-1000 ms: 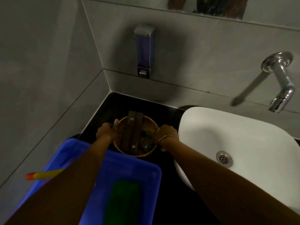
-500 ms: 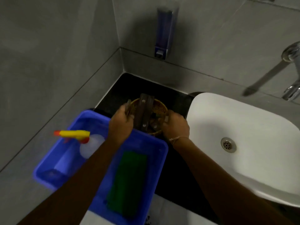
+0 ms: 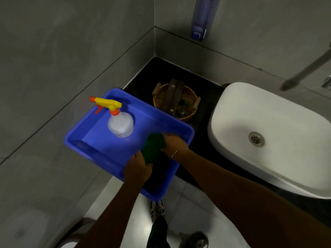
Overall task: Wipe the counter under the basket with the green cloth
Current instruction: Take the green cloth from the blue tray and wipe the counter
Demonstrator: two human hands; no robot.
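Green cloth (image 3: 153, 147) sits inside the blue tub (image 3: 100, 140), pinched by both the left hand (image 3: 138, 169) and right hand (image 3: 172, 143); the wicker basket (image 3: 176, 102) rests on the black tabletop (image 3: 143, 81).

The soap dispenser (image 3: 202, 18) at twelve o'clock and the tap (image 3: 326, 83) at three o'clock run off the frame, while both hands hide part of the green cloth (image 3: 153, 148).
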